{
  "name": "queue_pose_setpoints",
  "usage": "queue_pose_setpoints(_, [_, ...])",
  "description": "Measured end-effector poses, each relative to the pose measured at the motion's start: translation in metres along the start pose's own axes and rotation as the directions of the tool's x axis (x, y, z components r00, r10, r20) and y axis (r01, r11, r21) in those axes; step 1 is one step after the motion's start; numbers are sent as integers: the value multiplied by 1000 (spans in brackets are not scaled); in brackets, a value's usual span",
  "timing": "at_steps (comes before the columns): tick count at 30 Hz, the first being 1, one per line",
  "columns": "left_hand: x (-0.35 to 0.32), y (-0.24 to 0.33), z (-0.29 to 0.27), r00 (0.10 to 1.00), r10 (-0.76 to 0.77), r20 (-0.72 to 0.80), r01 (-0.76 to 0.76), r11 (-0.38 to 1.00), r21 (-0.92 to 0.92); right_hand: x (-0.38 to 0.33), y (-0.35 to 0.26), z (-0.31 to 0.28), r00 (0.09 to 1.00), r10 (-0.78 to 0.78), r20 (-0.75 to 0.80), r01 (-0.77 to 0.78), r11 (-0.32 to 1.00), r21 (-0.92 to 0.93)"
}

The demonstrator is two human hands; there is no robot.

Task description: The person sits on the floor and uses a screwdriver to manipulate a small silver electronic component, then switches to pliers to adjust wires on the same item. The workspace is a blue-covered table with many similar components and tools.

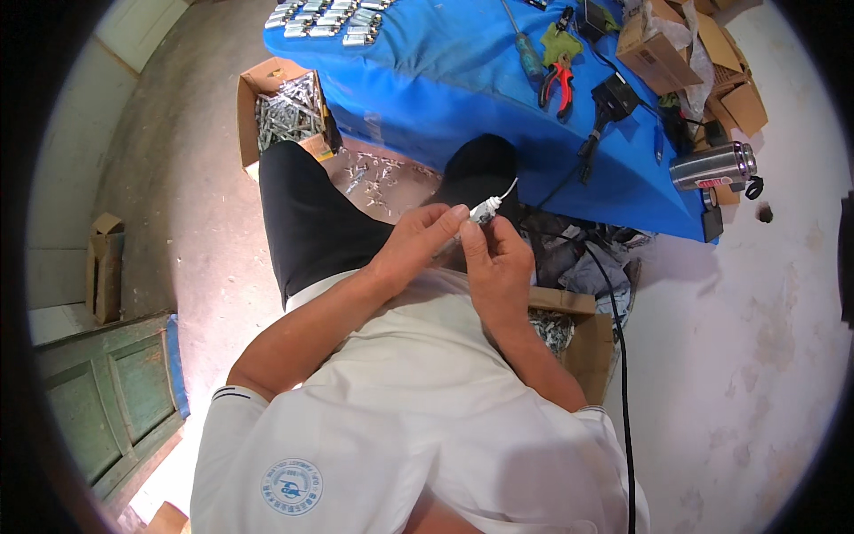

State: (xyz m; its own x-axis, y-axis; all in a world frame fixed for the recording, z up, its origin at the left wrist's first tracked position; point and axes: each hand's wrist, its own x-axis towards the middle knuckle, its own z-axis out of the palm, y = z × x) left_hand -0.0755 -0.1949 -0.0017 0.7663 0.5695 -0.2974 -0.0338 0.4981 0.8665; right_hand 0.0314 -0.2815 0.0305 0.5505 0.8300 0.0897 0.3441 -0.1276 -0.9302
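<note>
Above my lap, both hands are closed on a small white cylinder-shaped part (485,210) with a thin, curved white tip. My left hand (416,242) pinches it from the left with thumb and fingers. From the right, the thumb and fingers of my right hand (500,265) press on its lower side. Its lower end is hidden behind my fingers. The tip points up and to the right, toward the blue-covered table (418,80).
Silver cylindrical pieces (325,20) lie in rows on the table. Red-handled pliers (560,87), a screwdriver (527,55) and a black adapter (614,93) lie farther right, near a steel flask (712,166). A cardboard box (249,116) holds many small parts. A black cable (620,356) runs beside my right arm.
</note>
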Motion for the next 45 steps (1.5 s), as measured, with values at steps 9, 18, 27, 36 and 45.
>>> queue_pose_setpoints(9, [2,-7,1,990,113,-79,-95,974,204,11,-4,-10,989,49,141,-18,977,-212])
queue_pose_setpoints(18, [-6,1,-6,990,-138,-13,139,989,57,13,8,-25,959,53,278,9,976,-219])
queue_pose_setpoints(27, [-11,9,0,986,-119,119,120,993,4,4,3,-12,984,-12,177,38,988,-149])
queue_pose_setpoints(36, [-13,8,-1,999,9,46,-10,1000,12,12,0,-17,959,-192,207,246,930,-275])
queue_pose_setpoints(45, [-18,-1,-7,994,12,107,-22,995,95,28,-1,-47,851,-227,473,340,925,-168])
